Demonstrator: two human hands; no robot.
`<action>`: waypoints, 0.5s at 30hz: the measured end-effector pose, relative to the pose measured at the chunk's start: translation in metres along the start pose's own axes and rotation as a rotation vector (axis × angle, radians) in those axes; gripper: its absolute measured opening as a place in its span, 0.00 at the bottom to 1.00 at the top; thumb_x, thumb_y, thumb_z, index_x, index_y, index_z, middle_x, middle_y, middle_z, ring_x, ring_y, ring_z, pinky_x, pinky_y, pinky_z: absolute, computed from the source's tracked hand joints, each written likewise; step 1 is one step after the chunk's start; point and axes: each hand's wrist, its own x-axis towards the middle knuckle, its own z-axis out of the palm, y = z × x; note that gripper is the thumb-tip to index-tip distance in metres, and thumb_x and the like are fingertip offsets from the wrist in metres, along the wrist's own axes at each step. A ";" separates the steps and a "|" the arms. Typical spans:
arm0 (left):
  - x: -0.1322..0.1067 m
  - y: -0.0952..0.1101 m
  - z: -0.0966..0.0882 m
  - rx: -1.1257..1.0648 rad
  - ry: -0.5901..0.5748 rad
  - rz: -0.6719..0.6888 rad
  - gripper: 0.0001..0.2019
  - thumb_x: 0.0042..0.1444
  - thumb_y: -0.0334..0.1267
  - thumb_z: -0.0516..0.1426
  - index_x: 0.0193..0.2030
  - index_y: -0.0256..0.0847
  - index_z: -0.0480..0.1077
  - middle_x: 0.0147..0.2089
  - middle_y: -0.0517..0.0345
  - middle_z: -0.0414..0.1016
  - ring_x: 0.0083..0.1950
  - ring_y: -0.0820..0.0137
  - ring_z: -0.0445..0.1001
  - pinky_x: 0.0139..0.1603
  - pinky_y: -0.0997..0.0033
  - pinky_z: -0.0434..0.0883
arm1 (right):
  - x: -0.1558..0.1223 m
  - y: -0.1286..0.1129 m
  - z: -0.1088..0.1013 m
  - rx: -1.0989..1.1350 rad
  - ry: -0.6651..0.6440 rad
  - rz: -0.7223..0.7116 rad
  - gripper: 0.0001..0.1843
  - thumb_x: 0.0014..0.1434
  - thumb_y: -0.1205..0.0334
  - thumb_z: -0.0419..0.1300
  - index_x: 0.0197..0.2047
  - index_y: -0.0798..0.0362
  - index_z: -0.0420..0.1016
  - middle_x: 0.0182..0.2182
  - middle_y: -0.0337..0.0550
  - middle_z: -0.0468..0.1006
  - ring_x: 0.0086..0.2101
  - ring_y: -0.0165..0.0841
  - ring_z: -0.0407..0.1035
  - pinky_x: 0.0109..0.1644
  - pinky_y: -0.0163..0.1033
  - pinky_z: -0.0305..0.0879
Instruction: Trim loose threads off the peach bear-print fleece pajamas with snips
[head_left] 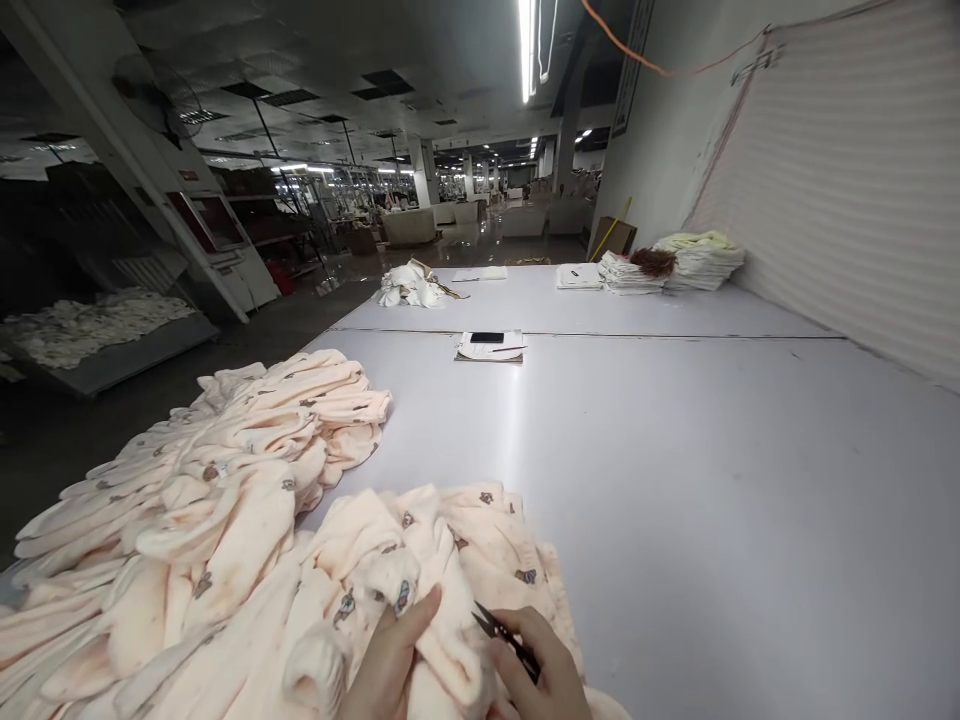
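Because the lower edge of the head view cuts in, both wrists and the near folds of the pale pink garment (450,625) are lost. Most of the left hand's (391,650) fingers are hidden in the cloth, and the rear of the black snips (510,640) disappears inside the right hand (546,668). The far hall is dim, its furnishings hard to make out.

The garment looks soft and plush, bunched into rounded folds and dotted with small grey-brown printed figures. It lies at the near left of the smooth, pale worktop (720,470), beside a heaped pile (225,470) of matching cloth. Farther off sit papers (472,350) with a dark, flat rectangular object (487,338) on top — too small to identify surely.

The left hand's grip pinches the garment, thumb extended up and to the right. The right hand's grip is closed around the snips, fingers curled — the narrow, slightly parted blades point far and left, just beside the cloth; whether they touch it, I cannot tell.
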 end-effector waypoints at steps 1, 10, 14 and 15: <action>-0.001 0.001 0.000 -0.004 -0.004 -0.002 0.36 0.47 0.39 0.65 0.62 0.35 0.59 0.45 0.40 0.80 0.46 0.50 0.78 0.46 0.54 0.74 | 0.004 -0.001 -0.004 -0.016 -0.021 -0.044 0.13 0.58 0.51 0.55 0.40 0.45 0.76 0.31 0.39 0.76 0.31 0.33 0.72 0.34 0.32 0.66; -0.013 0.008 0.013 0.038 -0.067 -0.041 0.29 0.43 0.41 0.66 0.53 0.31 0.68 0.39 0.40 0.81 0.44 0.47 0.78 0.45 0.50 0.72 | 0.009 -0.006 0.006 -0.340 0.024 -0.240 0.10 0.59 0.57 0.55 0.41 0.45 0.76 0.31 0.41 0.77 0.29 0.35 0.71 0.34 0.35 0.63; -0.011 0.005 0.009 0.192 0.048 0.044 0.23 0.46 0.42 0.64 0.48 0.36 0.69 0.39 0.45 0.80 0.46 0.50 0.77 0.47 0.52 0.71 | 0.007 -0.007 0.007 -0.295 0.038 -0.224 0.11 0.59 0.54 0.55 0.39 0.45 0.77 0.29 0.40 0.77 0.28 0.34 0.71 0.33 0.34 0.62; -0.009 0.005 0.005 0.304 0.116 0.082 0.20 0.46 0.42 0.63 0.45 0.37 0.69 0.39 0.45 0.80 0.48 0.50 0.76 0.49 0.52 0.70 | 0.008 -0.004 0.005 -0.257 0.041 -0.183 0.12 0.59 0.53 0.54 0.37 0.45 0.77 0.28 0.40 0.76 0.28 0.34 0.71 0.32 0.34 0.62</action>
